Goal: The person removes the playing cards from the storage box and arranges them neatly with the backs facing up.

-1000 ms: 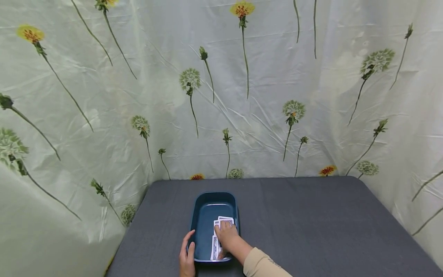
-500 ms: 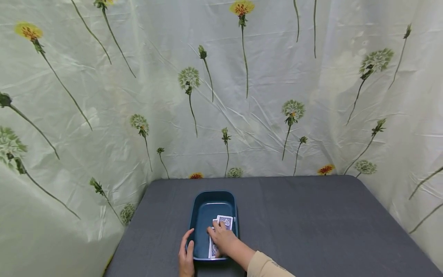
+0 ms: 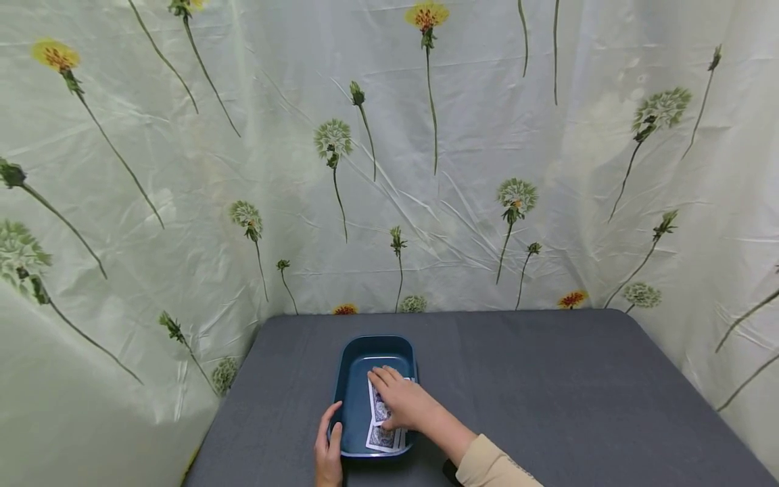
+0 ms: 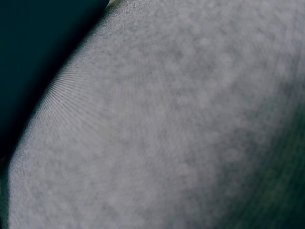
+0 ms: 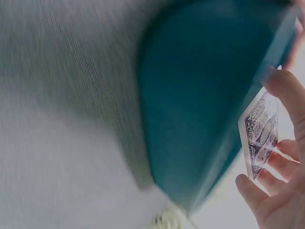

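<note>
A dark teal tray (image 3: 356, 389) contains several patterned cards (image 3: 382, 439) in its right half. At the tray's near left side, my left hand (image 3: 328, 450) grips the wall, fingers and thumb at the rim; the left wrist view does not show this hand. My right hand (image 3: 409, 403) is over the cards, holding a card (image 3: 376, 407) between thumb and fingers. In the right wrist view, the hand (image 5: 281, 195) has its fingers around the edges of a white-bordered card (image 5: 262, 131) beside the tray (image 5: 190, 90). The palm hides part of the cards.
The tray stands on a dark grey table (image 3: 535, 385), left of the middle. Behind it hangs a pale curtain (image 3: 462, 122) with printed dandelions. A small black object (image 3: 451, 471) shows beside the right sleeve (image 3: 496, 467).
My right hand has shifted slightly up and to the right, its fingers now spread wider over a card at the middle of the tray. The left hand has stayed at the rim.
</note>
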`<state>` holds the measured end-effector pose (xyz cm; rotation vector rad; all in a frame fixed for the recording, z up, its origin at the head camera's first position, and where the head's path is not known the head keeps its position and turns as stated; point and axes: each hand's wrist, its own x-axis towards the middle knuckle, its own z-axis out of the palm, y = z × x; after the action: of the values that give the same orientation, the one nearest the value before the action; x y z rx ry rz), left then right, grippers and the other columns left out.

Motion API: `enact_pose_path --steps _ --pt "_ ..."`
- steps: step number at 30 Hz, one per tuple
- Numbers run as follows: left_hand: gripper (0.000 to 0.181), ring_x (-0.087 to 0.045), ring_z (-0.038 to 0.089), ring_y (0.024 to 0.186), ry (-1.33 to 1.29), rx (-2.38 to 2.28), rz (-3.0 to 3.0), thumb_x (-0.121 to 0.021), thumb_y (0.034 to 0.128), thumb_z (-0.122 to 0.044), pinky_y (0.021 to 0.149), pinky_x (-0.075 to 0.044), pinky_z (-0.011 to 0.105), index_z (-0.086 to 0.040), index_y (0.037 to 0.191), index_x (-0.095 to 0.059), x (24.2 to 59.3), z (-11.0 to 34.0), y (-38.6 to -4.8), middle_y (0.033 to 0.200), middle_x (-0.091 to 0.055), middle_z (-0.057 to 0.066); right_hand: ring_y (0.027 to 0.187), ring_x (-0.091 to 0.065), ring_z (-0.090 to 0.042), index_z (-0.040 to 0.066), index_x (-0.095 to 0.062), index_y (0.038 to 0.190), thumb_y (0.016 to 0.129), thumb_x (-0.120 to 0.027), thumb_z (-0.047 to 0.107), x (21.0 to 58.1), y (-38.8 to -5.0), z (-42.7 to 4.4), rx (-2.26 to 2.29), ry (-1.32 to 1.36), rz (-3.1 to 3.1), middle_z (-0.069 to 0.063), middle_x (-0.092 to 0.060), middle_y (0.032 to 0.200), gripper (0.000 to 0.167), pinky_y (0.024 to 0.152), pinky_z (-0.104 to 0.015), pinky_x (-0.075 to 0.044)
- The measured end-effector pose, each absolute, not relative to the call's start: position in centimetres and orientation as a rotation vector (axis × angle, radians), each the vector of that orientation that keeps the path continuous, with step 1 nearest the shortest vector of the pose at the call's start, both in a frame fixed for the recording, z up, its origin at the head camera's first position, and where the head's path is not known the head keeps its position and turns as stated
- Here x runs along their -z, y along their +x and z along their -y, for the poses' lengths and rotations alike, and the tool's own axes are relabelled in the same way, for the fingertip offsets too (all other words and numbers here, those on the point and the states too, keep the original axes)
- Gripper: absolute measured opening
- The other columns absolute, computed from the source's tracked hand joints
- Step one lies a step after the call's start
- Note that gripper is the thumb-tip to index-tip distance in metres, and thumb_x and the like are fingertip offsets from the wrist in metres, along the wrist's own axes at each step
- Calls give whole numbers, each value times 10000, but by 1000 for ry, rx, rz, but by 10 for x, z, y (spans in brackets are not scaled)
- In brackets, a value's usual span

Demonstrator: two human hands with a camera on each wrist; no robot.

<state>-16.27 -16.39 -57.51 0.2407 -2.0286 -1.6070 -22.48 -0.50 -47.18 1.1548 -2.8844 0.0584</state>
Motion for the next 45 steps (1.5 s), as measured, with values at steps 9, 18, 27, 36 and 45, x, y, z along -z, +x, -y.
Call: enact_pose_path --steps 9,18,27,36,45 --pt "282 -371 -195 1040 192 1611 1960 -441 890 37 872 -245 7 92 1153 -527 548 155 -151 1157 -525 284 1326 -304 -322 23 -338 1378 671 -792 293 452 -246 -55 -390 825 2926 -135 -356 1428 882 990 -464 -379" --pt "287 -350 -211 1038 233 1596 1987 -443 899 23 873 -257 25 51 1169 -535 562 158 -155 1173 -534 242 1307 -312 -360 -21 -383 1334 655 -802 186 500 -255 -91 -489 690 3089 -182 -386 1395 824 951 -570 -361" --pt "285 -359 -203 1068 192 1593 1993 -451 919 -54 885 -235 3 -3 1183 -544 582 164 -162 1182 -544 205 1320 -292 -357 -10 -381 1341 668 -793 180 523 -257 -83 -590 702 3257 -166 -376 1408 811 956 -605 -328" --pt "287 -370 -187 1072 176 1618 1970 -460 914 -54 890 -231 3 3 1182 -545 581 164 -166 1191 -538 222 1296 -355 -280 64 -428 1329 644 -801 305 518 -265 -83 -420 778 3338 -100 -411 1392 815 1003 -515 -334" --pt "291 -382 -185 1060 151 1591 1943 -453 883 47 886 -247 8 55 1159 -544 570 163 -164 1148 -539 252 1290 -370 -268 108 -431 1333 727 -709 403 509 -263 -84 -203 768 3199 -86 -412 1398 729 1049 -500 -274"
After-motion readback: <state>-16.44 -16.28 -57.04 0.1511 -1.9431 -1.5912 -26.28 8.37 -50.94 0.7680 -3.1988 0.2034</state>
